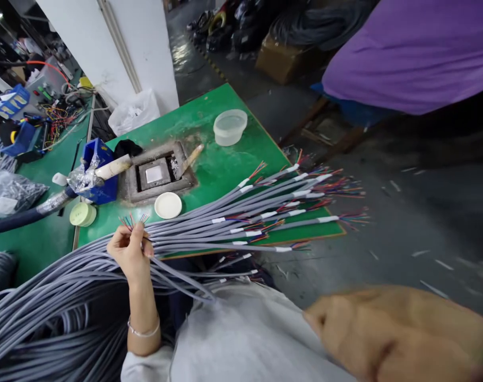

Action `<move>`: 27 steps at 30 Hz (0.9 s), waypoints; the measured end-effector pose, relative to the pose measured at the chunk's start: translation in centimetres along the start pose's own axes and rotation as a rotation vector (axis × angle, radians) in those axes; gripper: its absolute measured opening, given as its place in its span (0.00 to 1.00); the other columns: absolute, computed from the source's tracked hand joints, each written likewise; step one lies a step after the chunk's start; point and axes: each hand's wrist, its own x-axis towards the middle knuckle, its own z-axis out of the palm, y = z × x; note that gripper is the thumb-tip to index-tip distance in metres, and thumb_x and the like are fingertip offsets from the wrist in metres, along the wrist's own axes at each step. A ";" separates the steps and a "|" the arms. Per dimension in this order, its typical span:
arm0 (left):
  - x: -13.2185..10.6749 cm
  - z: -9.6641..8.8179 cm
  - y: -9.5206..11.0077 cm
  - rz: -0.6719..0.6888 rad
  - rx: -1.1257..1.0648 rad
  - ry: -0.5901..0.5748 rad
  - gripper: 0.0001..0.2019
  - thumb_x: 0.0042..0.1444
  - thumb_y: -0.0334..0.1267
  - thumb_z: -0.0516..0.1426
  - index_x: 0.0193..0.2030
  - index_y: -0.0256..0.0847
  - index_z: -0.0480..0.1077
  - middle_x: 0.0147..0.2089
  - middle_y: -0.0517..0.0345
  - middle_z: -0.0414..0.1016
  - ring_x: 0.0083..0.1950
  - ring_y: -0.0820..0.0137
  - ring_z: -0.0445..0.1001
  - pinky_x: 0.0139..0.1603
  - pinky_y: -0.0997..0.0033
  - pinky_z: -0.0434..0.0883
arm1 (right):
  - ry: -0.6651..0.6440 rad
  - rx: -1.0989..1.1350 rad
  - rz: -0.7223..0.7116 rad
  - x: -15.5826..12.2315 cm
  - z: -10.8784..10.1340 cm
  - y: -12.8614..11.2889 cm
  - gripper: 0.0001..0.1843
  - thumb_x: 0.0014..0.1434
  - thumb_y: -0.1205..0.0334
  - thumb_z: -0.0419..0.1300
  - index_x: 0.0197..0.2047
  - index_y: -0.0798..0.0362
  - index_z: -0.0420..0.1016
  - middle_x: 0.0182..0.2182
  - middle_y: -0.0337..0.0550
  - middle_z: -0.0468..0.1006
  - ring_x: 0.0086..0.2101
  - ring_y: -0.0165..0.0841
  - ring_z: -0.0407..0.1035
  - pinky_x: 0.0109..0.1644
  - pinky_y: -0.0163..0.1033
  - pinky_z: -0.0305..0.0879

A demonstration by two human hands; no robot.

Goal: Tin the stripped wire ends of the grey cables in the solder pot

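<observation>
Pinched between the thumb and fingers of my left hand (132, 246) is the end of a grey cable (178, 276), its thin coloured wires fanning out above the fingertips. The rest of that cable loops down toward my lap. Close to the camera at lower right is my right hand (361, 329), blurred, with its fingers curled in. Whatever it may hold cannot be made out. Many grey cables (201, 220) lie in a bundle across the green table (209, 122) beside my left hand. White bands wrap their right ends, where coloured wires (345, 185) stick out.
A soot-stained square pot (156, 175) is set in the tabletop, with a stick on its rim. Around it are a white lid (168, 205), a clear tub (230, 127) and a blue holder (100, 170) with a hose. A purple cloth (416, 53) is at upper right.
</observation>
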 end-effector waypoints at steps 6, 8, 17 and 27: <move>0.2 -0.1 -0.4 0.007 0.019 -0.006 0.17 0.36 0.36 0.66 0.16 0.36 0.59 0.13 0.64 0.68 0.07 0.82 0.56 0.06 0.85 0.48 | 0.246 0.274 -0.011 -1.5 1.8 4.0 0.27 0.60 0.40 0.45 0.22 0.50 0.66 0.14 0.45 0.70 0.21 0.29 0.67 0.32 0.34 0.60; 0.2 0.0 -0.4 0.002 0.014 -0.011 0.17 0.36 0.35 0.66 0.15 0.36 0.59 0.13 0.64 0.68 0.08 0.82 0.56 0.06 0.85 0.49 | 0.331 0.318 0.052 -2.6 2.8 5.2 0.27 0.58 0.39 0.48 0.20 0.51 0.67 0.13 0.44 0.69 0.21 0.29 0.66 0.32 0.34 0.60; 0.5 0.5 -0.5 -0.011 0.018 -0.013 0.14 0.34 0.32 0.64 0.14 0.36 0.59 0.12 0.65 0.67 0.07 0.83 0.54 0.06 0.85 0.48 | 0.661 0.454 0.476 -6.7 6.6 10.6 0.33 0.44 0.29 0.55 0.18 0.55 0.69 0.16 0.40 0.67 0.22 0.26 0.60 0.29 0.34 0.56; 0.4 1.0 -1.0 -0.012 0.018 -0.070 0.16 0.35 0.33 0.64 0.14 0.36 0.57 0.13 0.65 0.66 0.08 0.83 0.54 0.07 0.84 0.48 | 0.770 0.580 0.675 -7.4 7.5 11.3 0.31 0.38 0.32 0.62 0.23 0.57 0.71 0.20 0.41 0.70 0.22 0.26 0.62 0.29 0.34 0.60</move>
